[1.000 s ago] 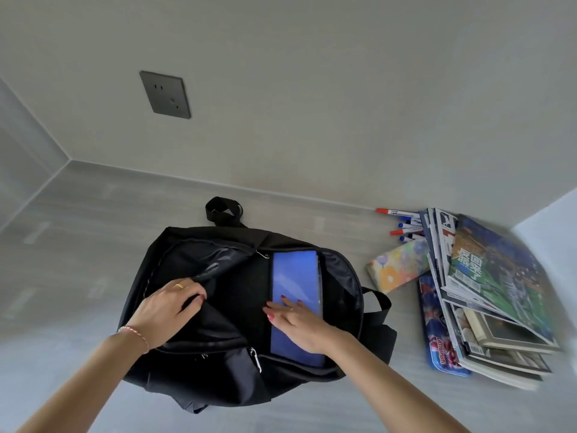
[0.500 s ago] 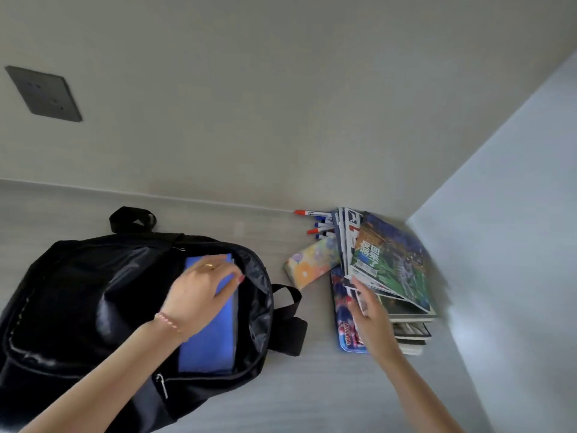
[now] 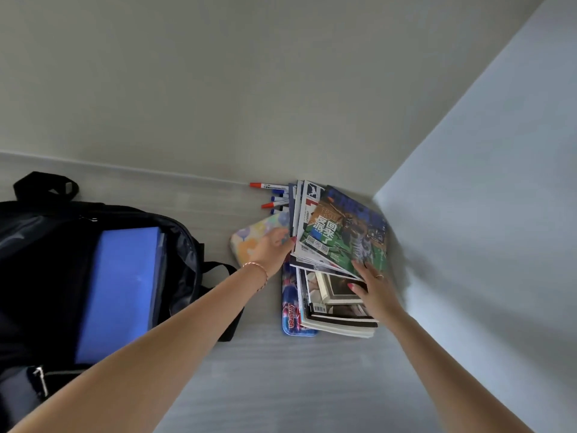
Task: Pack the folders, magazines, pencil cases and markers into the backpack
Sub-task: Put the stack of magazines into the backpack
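Note:
A black backpack (image 3: 37, 276) lies open at the left with a blue folder (image 3: 121, 289) standing in its main compartment. In the corner on the right lies a stack of magazines (image 3: 340, 239), its upper ones fanned and lifted. My left hand (image 3: 273, 250) holds the left edge of the upper magazines. My right hand (image 3: 373, 287) pinches their lower right corner, fingers on the green cover and thumb beneath. A pastel flowered pencil case (image 3: 249, 242) lies partly under my left hand. A blue printed pencil case (image 3: 292, 310) is half hidden under the stack. Several markers (image 3: 271, 195) lie behind.
The grey surface (image 3: 281, 376) meets a back wall (image 3: 249, 89) just behind the markers and a pale side wall (image 3: 484, 245) right of the magazines. A backpack strap (image 3: 218, 270) lies between the bag and the pencil cases.
My left hand left the folder in the backpack and crossed right to the magazines' left edge. My right hand slid up to grip the top magazines. The view swung right.

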